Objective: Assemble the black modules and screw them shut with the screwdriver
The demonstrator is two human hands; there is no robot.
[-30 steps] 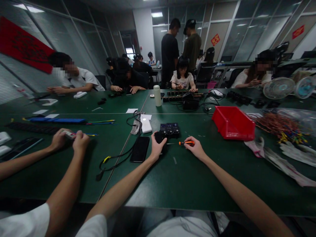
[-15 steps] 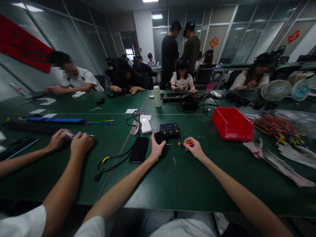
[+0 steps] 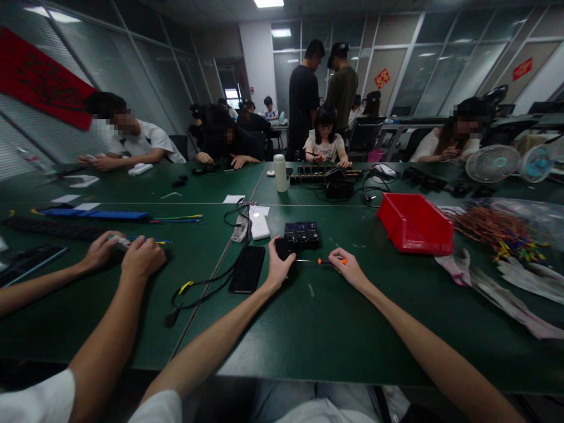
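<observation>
Well inside the near edge of the tabletop (image 3: 304, 335), the right hand (image 3: 350, 267) clamps its fingers on a screwdriver (image 3: 320, 261) pointing left toward a black part (image 3: 288, 245) gripped by the left hand (image 3: 279, 264), tip contact unclear.

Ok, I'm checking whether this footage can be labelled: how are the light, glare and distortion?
Head view: dim room, though the ceiling light glows; head view: faint sheen on the table near its front edge; head view: wide-angle stretch, the banner slanting; head view: the black part in the left hand too dark for detail, the screwdriver clearer.
</observation>
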